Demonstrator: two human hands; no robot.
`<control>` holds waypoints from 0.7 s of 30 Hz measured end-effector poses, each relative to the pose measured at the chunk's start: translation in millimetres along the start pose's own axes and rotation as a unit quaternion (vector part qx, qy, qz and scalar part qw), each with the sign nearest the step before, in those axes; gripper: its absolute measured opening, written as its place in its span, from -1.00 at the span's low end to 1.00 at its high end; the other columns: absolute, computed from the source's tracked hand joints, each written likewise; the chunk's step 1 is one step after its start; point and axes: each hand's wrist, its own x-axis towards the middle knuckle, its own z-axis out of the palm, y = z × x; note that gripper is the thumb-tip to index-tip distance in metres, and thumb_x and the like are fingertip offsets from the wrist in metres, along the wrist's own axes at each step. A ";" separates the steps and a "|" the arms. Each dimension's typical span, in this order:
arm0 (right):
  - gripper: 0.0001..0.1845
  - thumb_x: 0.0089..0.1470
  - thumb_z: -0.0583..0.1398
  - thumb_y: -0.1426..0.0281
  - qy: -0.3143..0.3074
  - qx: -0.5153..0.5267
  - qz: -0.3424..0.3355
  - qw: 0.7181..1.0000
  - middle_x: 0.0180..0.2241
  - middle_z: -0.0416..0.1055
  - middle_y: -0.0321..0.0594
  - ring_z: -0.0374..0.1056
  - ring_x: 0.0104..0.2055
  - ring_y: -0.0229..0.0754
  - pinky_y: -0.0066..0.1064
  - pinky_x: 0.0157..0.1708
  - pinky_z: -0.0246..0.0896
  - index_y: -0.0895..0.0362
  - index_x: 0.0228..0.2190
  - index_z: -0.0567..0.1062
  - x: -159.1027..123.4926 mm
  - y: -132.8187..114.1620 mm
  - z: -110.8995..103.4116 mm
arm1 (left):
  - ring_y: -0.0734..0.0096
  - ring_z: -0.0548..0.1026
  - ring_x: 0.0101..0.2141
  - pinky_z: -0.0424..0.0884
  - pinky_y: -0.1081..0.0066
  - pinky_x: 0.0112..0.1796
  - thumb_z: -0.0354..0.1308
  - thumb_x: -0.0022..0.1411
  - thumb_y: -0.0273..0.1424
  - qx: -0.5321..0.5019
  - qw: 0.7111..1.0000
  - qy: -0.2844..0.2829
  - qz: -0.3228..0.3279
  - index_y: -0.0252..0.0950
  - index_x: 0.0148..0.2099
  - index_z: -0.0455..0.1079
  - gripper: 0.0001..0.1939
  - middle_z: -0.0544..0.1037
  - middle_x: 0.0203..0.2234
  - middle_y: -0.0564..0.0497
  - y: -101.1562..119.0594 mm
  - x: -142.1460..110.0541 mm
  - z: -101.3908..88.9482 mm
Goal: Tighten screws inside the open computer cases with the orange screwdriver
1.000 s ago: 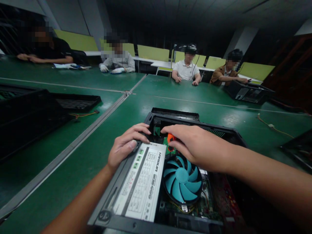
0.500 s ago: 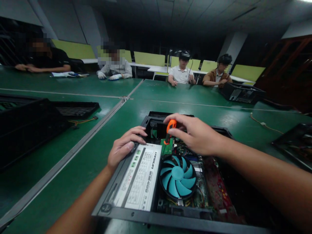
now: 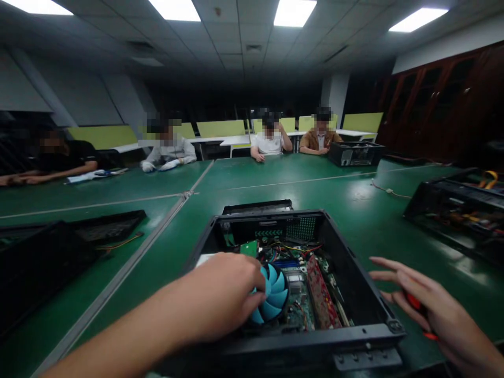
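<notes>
An open black computer case [image 3: 342, 252] lies in front of me, its circuit board, wires and red card [image 3: 321, 294] showing. My left hand [image 3: 226, 294] reaches in over the power supply [image 3: 202, 259], which it mostly covers. Its fingers are bent down beside the turquoise cooling fan [image 3: 275, 294]; their tips and whatever they grip are hidden. Beyond them a green circuit board [image 3: 249, 248] shows. Right of the case, my right hand [image 3: 423, 299] is in the air with fingers stretched out, an orange-red screwdriver [image 3: 413, 300] tucked against the palm.
On the green table [image 3: 157, 273], dark case parts [image 3: 35, 268] lie at left. Another open case [image 3: 460, 215] stands at right, with a loose cable [image 3: 389, 191] near it. Several people sit across the table, one behind a further case [image 3: 356, 153].
My right hand has drawn the screwdriver out of the case to the right. From the case's left edge, my left hand has moved in beside the fan. The view has tilted up.
</notes>
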 end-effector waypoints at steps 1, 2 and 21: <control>-0.49 0.02 0.27 0.07 -0.019 0.026 0.027 0.999 -0.47 0.50 -0.07 0.06 -0.72 -0.30 -0.23 -0.56 0.34 0.11 -0.08 0.58 -8.2 11.3 3.1 | 0.18 0.58 -0.44 0.45 0.32 -0.38 0.15 0.20 -0.36 0.051 0.998 -0.037 -0.002 -0.25 -0.41 0.57 -0.80 0.60 -0.47 -0.08 15.8 10.0 2.4; -0.44 0.01 0.26 0.04 -0.039 0.055 0.053 0.996 -0.45 0.51 -0.06 0.05 -0.71 -0.31 -0.32 -0.65 0.25 0.09 -0.02 0.55 -15.2 18.7 7.2 | 0.10 0.58 -0.46 0.45 0.27 -0.40 0.16 0.20 -0.32 0.097 0.993 -0.065 -0.009 -0.29 -0.41 0.57 -0.77 0.60 -0.50 -0.13 28.0 20.3 7.0; -0.15 0.00 0.34 0.15 -0.191 0.104 0.006 0.976 -0.36 0.49 -0.20 0.38 -0.41 -0.17 -0.42 -0.51 0.31 0.13 0.24 0.24 -28.2 7.5 98.5 | 0.46 0.31 -0.56 0.16 0.50 -0.54 -0.03 0.19 -0.15 -0.124 0.983 0.005 -0.138 -0.31 -0.40 0.50 -0.60 0.37 -0.62 0.10 -29.4 43.7 25.9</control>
